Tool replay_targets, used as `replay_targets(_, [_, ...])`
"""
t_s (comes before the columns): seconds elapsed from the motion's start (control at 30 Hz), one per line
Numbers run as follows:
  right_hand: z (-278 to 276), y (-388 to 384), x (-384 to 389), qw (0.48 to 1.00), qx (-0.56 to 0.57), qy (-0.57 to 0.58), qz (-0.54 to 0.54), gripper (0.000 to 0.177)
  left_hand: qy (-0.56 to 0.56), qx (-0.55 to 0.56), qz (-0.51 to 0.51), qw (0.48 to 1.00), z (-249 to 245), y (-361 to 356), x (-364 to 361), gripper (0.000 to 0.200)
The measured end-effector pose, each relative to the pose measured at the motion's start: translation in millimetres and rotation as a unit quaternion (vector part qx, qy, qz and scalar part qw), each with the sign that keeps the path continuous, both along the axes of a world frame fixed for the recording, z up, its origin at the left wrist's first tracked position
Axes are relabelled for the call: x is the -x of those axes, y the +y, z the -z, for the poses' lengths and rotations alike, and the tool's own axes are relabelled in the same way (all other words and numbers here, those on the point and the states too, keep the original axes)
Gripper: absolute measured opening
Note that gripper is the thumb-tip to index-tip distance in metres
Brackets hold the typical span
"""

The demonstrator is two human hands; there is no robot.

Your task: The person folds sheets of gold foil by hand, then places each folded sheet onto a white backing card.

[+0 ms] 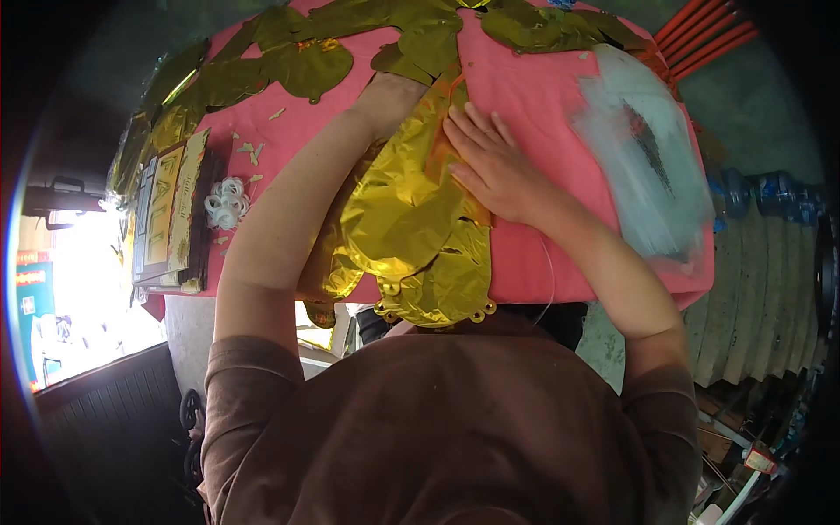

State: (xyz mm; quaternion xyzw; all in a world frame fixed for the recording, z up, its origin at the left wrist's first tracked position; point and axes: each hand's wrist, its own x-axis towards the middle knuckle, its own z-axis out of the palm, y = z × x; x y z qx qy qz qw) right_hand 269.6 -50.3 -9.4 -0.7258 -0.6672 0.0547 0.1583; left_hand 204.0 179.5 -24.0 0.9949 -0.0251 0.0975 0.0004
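Note:
Flat gold foil balloons (398,206) lie in a layered pile at the middle of the table and hang over its near edge. My right hand (492,166) rests on the right side of the foil, fingers stretched out and lying flat. An orange strip (453,86) runs along the foil near these fingertips. My left hand (391,98) is at the upper left of the pile, its fingers hidden by the foil. More flattened gold foil balloons (306,68) spread along the far edge of the table.
A pink cloth (547,96) covers the table. Clear plastic bags (647,166) lie at the right. White rings (227,204) and a stack of printed cards or boxes (168,214) sit at the left. Orange-red rods (704,39) stand beyond the far right corner.

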Motion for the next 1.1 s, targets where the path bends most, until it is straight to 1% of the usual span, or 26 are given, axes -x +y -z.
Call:
replay_targets(0.07, [1,5,6,1.0,0.005,-0.011,0.002,0.059,0.043,0.01,-0.033,0.999,-9,-6,3,0.032])
replay_targets(0.2, [2,6,9,0.999,0.02,-0.044,0.007,0.063,0.02,0.011,-0.015,1.0,-4,0,-1,0.032])
replay_targets(0.27, [-1,5,11,0.998,0.025,-0.053,0.009,0.065,0.08,-0.019,-0.045,0.996,-5,-1,-3,0.035])
replay_targets(0.43, [0,3,15,0.998,0.016,-0.063,0.022,0.069,0.084,-0.013,-0.046,0.995,-11,-7,0,0.036])
replay_targets(0.5, [-1,1,17,0.996,0.02,-0.087,0.025,0.068,0.091,-0.012,-0.049,0.995,-12,-8,0,0.036])
replay_targets(0.53, [-2,3,15,0.996,0.021,-0.086,0.025,0.068,0.058,-0.021,-0.038,0.997,-9,-6,1,0.034])
replay_targets(0.57, [-3,3,11,0.998,0.004,-0.054,0.009,0.067,0.024,-0.03,-0.027,0.999,-6,-5,2,0.032])
replay_targets(0.6, [-4,2,8,1.0,-0.012,-0.022,-0.008,0.066,0.025,-0.029,-0.028,0.999,-5,-3,2,0.032])
replay_targets(0.63, [-8,0,6,1.0,-0.011,-0.022,-0.01,0.066,0.029,-0.021,-0.024,0.999,-6,-2,2,0.032])
replay_targets(0.7, [-13,-6,1,0.999,-0.022,0.023,0.014,0.064,0.034,-0.011,-0.022,0.999,-7,-2,1,0.032])
replay_targets(0.77, [-11,-16,-1,0.999,-0.008,0.031,0.019,0.065,0.084,0.0,-0.038,0.996,-6,-2,-4,0.035])
replay_targets(0.83, [-14,-26,6,0.999,0.006,0.039,0.023,0.065,0.09,0.011,-0.043,0.995,-6,0,-4,0.033])
replay_targets(0.9, [-26,-37,17,1.0,-0.023,0.021,0.001,0.075,0.097,0.024,-0.047,0.994,-6,0,-2,0.032])
replay_targets(0.93, [-27,-42,24,1.0,-0.02,0.023,0.001,0.075,0.089,0.021,-0.046,0.995,-6,-1,-2,0.031])
replay_targets(1.0, [-28,-50,38,0.999,0.037,-0.003,0.008,0.088,0.082,0.018,-0.041,0.996,-8,-5,-1,0.031])
replay_targets(1.03, [-27,-53,39,0.999,0.037,-0.002,0.008,0.088,0.066,0.025,-0.042,0.997,-10,-6,0,0.03])
replay_targets(1.1, [-24,-60,41,0.995,0.086,-0.04,0.033,0.098,0.051,0.034,-0.045,0.997,-12,-7,2,0.029])
